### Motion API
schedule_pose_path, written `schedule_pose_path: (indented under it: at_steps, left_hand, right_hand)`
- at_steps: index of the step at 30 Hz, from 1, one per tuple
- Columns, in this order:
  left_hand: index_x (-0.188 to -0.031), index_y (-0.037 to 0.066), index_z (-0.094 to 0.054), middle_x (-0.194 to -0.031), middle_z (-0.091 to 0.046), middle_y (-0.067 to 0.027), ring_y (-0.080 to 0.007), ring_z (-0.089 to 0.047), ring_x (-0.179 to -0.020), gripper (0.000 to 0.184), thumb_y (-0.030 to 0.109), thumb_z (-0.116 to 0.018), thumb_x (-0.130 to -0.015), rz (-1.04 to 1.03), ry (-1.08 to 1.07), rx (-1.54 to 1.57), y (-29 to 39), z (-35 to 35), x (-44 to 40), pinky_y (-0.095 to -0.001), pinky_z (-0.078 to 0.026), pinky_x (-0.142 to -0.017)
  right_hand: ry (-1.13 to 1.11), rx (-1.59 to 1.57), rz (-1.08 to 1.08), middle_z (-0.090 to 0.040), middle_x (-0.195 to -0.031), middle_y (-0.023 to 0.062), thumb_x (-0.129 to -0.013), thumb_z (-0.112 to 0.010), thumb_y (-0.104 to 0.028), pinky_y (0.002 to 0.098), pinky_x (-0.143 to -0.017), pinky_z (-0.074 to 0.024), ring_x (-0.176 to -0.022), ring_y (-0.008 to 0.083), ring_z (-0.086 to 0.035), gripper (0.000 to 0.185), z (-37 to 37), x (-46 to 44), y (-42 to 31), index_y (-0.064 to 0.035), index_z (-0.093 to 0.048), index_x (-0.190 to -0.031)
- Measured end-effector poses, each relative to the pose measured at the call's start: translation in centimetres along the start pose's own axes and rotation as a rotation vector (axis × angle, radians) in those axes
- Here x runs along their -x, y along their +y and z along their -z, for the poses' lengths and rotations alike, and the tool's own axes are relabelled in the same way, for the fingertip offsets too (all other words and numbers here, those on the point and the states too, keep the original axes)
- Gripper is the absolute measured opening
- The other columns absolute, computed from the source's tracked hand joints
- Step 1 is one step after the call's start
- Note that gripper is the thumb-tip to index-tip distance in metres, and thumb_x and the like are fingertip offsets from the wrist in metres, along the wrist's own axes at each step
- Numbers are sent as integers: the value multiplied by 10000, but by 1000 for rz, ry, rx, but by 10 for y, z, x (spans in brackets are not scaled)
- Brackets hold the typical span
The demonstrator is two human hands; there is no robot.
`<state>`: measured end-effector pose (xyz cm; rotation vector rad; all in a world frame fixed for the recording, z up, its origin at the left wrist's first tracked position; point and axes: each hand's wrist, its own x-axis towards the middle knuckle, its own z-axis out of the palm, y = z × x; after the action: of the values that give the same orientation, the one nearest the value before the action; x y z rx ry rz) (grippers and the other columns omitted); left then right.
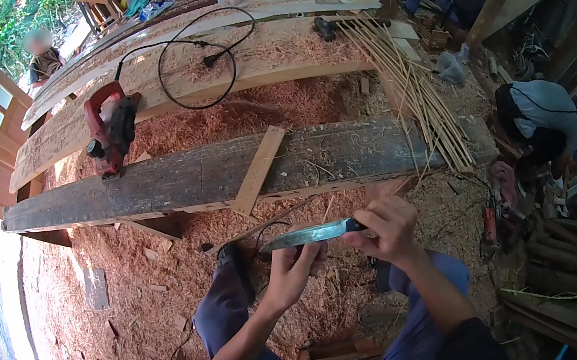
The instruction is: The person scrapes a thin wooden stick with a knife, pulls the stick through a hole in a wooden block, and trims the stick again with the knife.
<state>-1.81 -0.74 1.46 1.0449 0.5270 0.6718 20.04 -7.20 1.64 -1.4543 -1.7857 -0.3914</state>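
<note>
Knife [313,234], shiny-bladed and dark-handled.

Ahead-left of the left hand [295,274] sits a red planer [114,130] (its black cable [211,60] loops rightward); a person [540,111] bends well right of the right hand [388,228].

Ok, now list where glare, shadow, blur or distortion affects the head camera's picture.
Head view: daylight burns out to white down the left side; deep shadow hides detail around the boards at lower right; the dark plank looks bowed, probably by the wide lens, and the corners go black; the knife blade has a pale sheen; one person's head at upper left is blurred.
</note>
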Motion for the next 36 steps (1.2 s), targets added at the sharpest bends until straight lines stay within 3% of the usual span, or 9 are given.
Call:
schedule_pose_path:
  at_steps: [12,15,17,21,25,29,31,33,36]
  left_hand:
    - [-1134,52,-573,-744,-389,52,-29,-296,-583,187,212,-479,-1115,146,-97,185,13,-1,-9,-217,-235,-502]
    - [-1151,46,-574,-743,-395,52,-27,-306,-594,183,199,-480,-1114,54,-60,121,10,-2,-8,-215,-240,-505]
    - [-1156,45,-574,-746,-400,51,-27,-310,-598,183,197,-482,-1113,37,-78,82,11,1,-3,-216,-245,-506]
    - [-1161,42,-576,-757,-414,49,-28,-320,-604,186,191,-475,-1115,70,-47,66,4,5,-2,-222,-261,-508]
    - [-1149,42,-568,-756,-412,48,-29,-322,-605,180,191,-473,-1115,133,-16,72,4,10,-1,-221,-259,-509]
    - [-1115,51,-549,-752,-397,53,-28,-301,-598,169,200,-470,-1117,95,-76,132,1,12,-2,-219,-244,-511]
    - [-1107,55,-543,-750,-388,55,-29,-292,-595,168,206,-471,-1117,105,-77,180,5,10,-2,-221,-238,-511]
    - [-1112,70,-540,-745,-369,56,-35,-282,-593,163,215,-467,-1118,110,-68,108,6,8,-3,-228,-232,-509]
    - [-1111,78,-539,-740,-362,52,-41,-283,-591,176,236,-462,-1120,126,-58,90,-4,13,-5,-231,-229,-504]
  right_hand:
    - [89,115,44,-607,-689,7,-938,-670,-576,345,-543,-404,-581,170,-564,486,6,-8,27,-111,-655,-801]
    - [93,145,-11,-522,-609,-47,-950,-646,-596,320,-509,-368,-544,111,-519,490,11,-3,41,-149,-636,-751]
    - [185,166,-254,-534,-610,-31,-966,-641,-573,321,-486,-366,-524,117,-519,491,24,-5,60,-132,-640,-750]
    - [259,29,-219,-528,-603,-52,-982,-603,-591,322,-464,-355,-513,96,-509,502,20,-3,49,-155,-631,-734]
    - [74,3,4,-520,-593,-50,-983,-560,-639,312,-466,-357,-512,87,-494,550,-9,2,11,-167,-616,-707]
    - [23,93,41,-515,-591,-51,-998,-548,-620,305,-460,-348,-514,84,-490,548,-5,-6,25,-165,-620,-701]
    - [135,90,-272,-502,-574,-53,-1005,-540,-614,305,-458,-351,-502,86,-485,543,8,-12,47,-172,-622,-699]
    - [231,161,-215,-487,-551,-55,-1004,-545,-608,306,-444,-354,-473,89,-470,537,9,-16,46,-173,-627,-701]
    - [116,12,-24,-480,-537,-62,-1009,-538,-608,297,-426,-367,-457,82,-465,523,-8,0,7,-185,-635,-717]
